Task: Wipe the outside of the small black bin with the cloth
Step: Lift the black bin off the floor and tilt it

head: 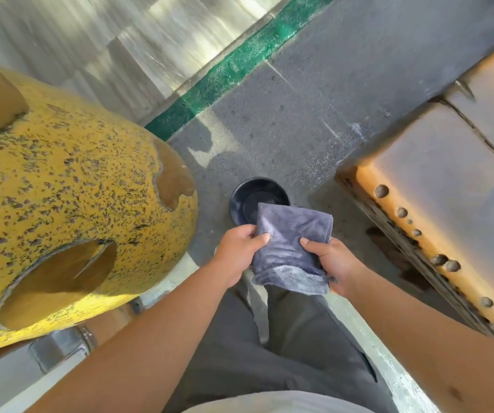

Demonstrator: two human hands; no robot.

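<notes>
- Small round black plastic bin (240, 201): stands upright on the grey paved ground (314, 120), ahead of the person and well below the hands; its open mouth faces up, and only the rim and the dark inside show (the outer wall, the surface to be wiped, is almost wholly hidden from this angle).
- Folded grey-blue plush cloth (290, 242): held flat between both hands above the bin's near edge, covering part of the rim from the camera; whether it touches the bin cannot be told. Its folded, pad-like shape probably serves to give a thick wiping face.
- Left hand (237, 251): grips the cloth's left edge, thumb on top and fingers curled beneath.
- Right hand (333, 263): grips the right edge likewise, thumb pressed on the upper face, fingers wrapped under the lower corner.
- Judgement: the two-handed hold suggests the cloth is being arranged before wiping; the wipe proper appears not yet begun.
- Large yellow speckled rounded structure with brown holes (70, 204): just left of the bin.
- Rusty orange metal block with rivets (436, 204): right of the bin.
- Green painted stripe (234, 67): crosses the far ground.
- Writing: no brand, label or legible text is visible on any object.
</notes>
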